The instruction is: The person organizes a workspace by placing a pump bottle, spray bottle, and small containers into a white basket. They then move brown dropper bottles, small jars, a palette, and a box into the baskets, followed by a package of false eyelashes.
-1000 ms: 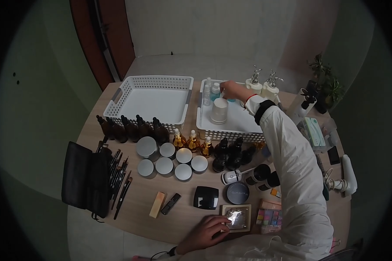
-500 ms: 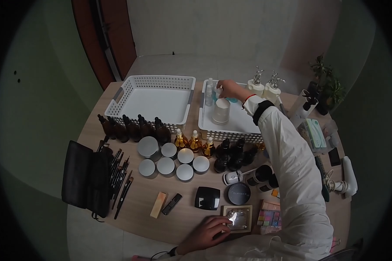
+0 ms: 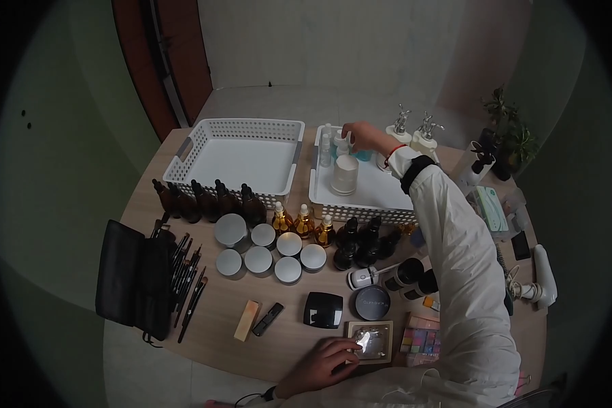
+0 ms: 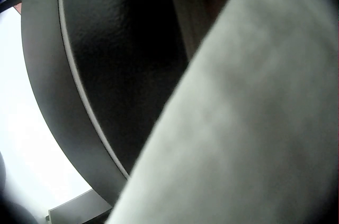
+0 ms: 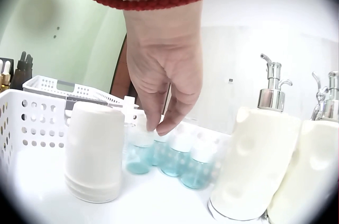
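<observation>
Inside the right white basket (image 3: 360, 209), my right hand (image 3: 364, 136) reaches to the far side. In the right wrist view its thumb and fingertips pinch the white cap of a small bottle of blue liquid (image 5: 139, 159), which stands in a group of similar bottles. A white frosted container (image 3: 345, 177) stands upright nearer to me, and two cream pump bottles (image 5: 259, 155) stand to the right. At the table's front, my left hand (image 3: 323, 364) rests with its fingertips on a framed, shiny-topped case (image 3: 381, 345). The left wrist view shows mostly blurred sleeve (image 4: 238, 107).
Left of that basket is another white basket (image 3: 234, 190). Dark dropper bottles (image 3: 204, 202), amber bottles (image 3: 304, 224) and silver-lidded jars (image 3: 258, 260) stand before them. Brushes (image 3: 196, 306), a black compact (image 3: 323, 310) and a colourful palette (image 3: 423, 336) lie nearer.
My right hand has shifted slightly left, from beside the small blue bottle to its cap. My left hand stays on the framed case.
</observation>
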Tool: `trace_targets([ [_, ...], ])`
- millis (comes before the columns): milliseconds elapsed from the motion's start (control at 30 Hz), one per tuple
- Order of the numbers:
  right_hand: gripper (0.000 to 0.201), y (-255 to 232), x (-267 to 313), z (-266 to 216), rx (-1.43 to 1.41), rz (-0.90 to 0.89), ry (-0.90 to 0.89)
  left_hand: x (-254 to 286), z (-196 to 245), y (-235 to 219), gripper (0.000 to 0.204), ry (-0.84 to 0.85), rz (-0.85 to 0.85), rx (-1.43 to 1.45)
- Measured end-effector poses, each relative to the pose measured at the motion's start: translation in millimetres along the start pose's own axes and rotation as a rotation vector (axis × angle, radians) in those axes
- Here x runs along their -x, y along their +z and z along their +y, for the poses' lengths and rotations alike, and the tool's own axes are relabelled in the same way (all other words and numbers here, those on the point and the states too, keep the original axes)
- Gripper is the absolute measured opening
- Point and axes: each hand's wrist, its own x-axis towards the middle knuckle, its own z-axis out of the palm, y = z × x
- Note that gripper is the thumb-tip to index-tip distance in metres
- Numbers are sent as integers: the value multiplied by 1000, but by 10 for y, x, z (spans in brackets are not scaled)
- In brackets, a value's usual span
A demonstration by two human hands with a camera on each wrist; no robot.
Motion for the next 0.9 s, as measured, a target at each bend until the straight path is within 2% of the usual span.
trace_targets([
  [67, 51, -45, 2, 34, 13, 2, -30, 3, -1, -1, 13, -6, -11, -3],
  [167, 48, -260, 58, 61, 32, 45, 17, 19, 1, 5, 13, -14, -21, -7],
  [267, 43, -655, 384, -93, -79, 57, 57, 37, -31, 22, 13, -40, -58, -28],
  [333, 39, -786, 600, -197, -139, 88, 20, 89, -113, 86, 15, -76, -122, -72],
  [367, 44, -804, 691, -270, -63, 39, -16, 105, -124, 108, 15, -76, -130, -67],
  [433, 53, -671, 799, -372, -29, -15, -63, 106, -112, 123, 15, -67, -113, -116],
  [467, 62, -603, 818, -429, -35, -107, -56, 113, -118, 138, 14, -63, -103, -107],
  [567, 72, -260, 781, -413, -19, -199, -177, 128, -106, 164, 14, -52, -91, -133],
  [633, 77, -132, 738, -445, -24, -288, -108, 126, -79, 170, 14, -53, -79, -144],
  [700, 80, -124, 705, -497, -35, -305, -114, 138, -67, 177, 13, -61, -63, -149],
  [767, 76, -227, 749, -582, -165, -359, 36, 139, -81, 178, 13, -52, -64, -127],
  [800, 76, -243, 693, -509, -162, -355, 32, 135, -73, 171, 13, -49, -60, -132],
  [867, 76, -271, 539, -289, -24, -285, -131, 124, -41, 159, 13, -67, -75, -135],
  [900, 71, -273, 520, -243, -59, -235, -67, 119, -40, 152, 13, -63, -73, -136],
])
